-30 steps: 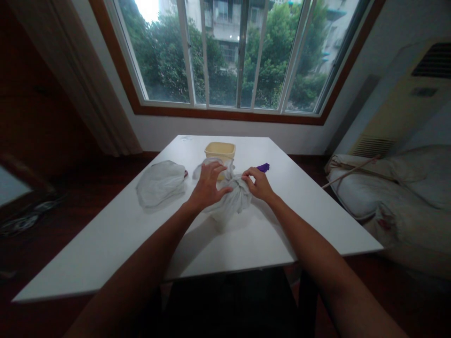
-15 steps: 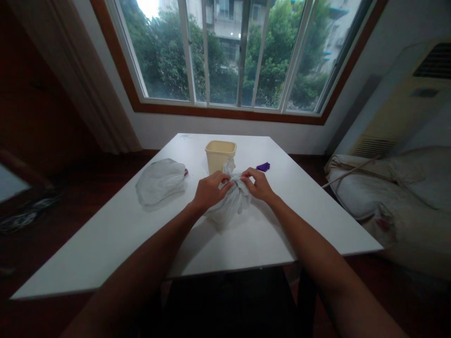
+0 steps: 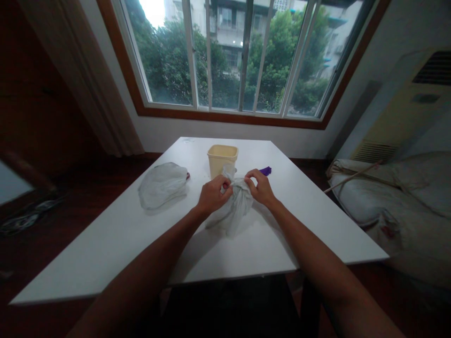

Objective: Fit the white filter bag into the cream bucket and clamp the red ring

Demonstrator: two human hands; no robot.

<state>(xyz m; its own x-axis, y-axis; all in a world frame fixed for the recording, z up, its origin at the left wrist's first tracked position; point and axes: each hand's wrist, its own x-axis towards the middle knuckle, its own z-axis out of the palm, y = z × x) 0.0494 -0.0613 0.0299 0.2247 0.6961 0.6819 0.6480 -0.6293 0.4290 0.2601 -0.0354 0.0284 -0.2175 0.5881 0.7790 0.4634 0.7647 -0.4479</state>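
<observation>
A whitish, translucent plastic bag [image 3: 235,213] rests on the white table [image 3: 141,256], its top gathered and twisted into what looks like a knot. My left hand [image 3: 213,193] pinches the gathered top from the left, fingers curled. On the other side, my right hand [image 3: 261,186] pinches an end of the same bag between thumb and forefinger. Just behind the bag stands a cream plastic bin [image 3: 222,158], its lower front partly covered by the bag's top. Close beyond my right hand lies a small purple bundle [image 3: 266,171], partly hidden by it.
A second whitish plastic bag [image 3: 164,187] lies on the table's left side, with a small reddish bit at its right end. Large white sacks [image 3: 387,206] with a thin stick stand on the floor at right. A window [image 3: 225,61] is beyond the table.
My hands still hold the bag's top, which is now pulled a little wider and lower. The whole view has shifted slightly.
</observation>
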